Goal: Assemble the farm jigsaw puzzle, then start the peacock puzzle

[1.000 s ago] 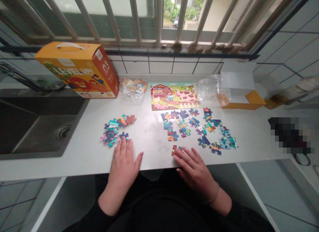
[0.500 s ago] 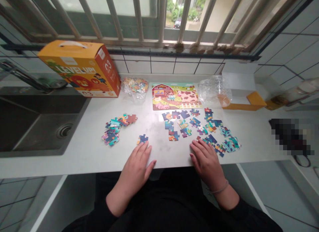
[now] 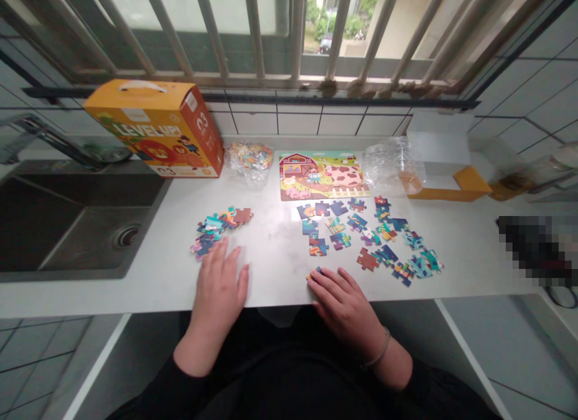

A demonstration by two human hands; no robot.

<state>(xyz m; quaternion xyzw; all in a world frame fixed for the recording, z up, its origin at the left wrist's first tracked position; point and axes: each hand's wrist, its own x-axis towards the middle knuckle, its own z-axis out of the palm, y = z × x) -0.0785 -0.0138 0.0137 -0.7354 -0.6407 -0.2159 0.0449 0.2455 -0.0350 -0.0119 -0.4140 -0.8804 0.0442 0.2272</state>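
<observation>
My left hand (image 3: 220,287) is open, its fingers spread at the near edge of a small heap of jigsaw puzzle pieces (image 3: 212,223) on the left. Its fingertips partly cover the lowest pieces. With fingers laid out flat, my right hand (image 3: 343,302) rests at the counter's front edge. Under its fingertips lies a blue and orange puzzle piece (image 3: 315,273), mostly hidden. Beyond that hand, several loose pieces (image 3: 336,226) are spread out. A brown puzzle piece (image 3: 368,259) sits to the right, beside a dark blue one.
A farm picture board (image 3: 325,176) lies at the back. Left of it are a bag of pieces (image 3: 250,161) and an orange box (image 3: 158,131). Clear plastic wrap (image 3: 391,164) and an opened box (image 3: 445,191) stand right. A sink (image 3: 103,227) borders the counter's left.
My right hand moved the brown piece right, then came back left onto the blue and orange piece. My left hand slid that piece rightward, let go, and returned to the heap.
</observation>
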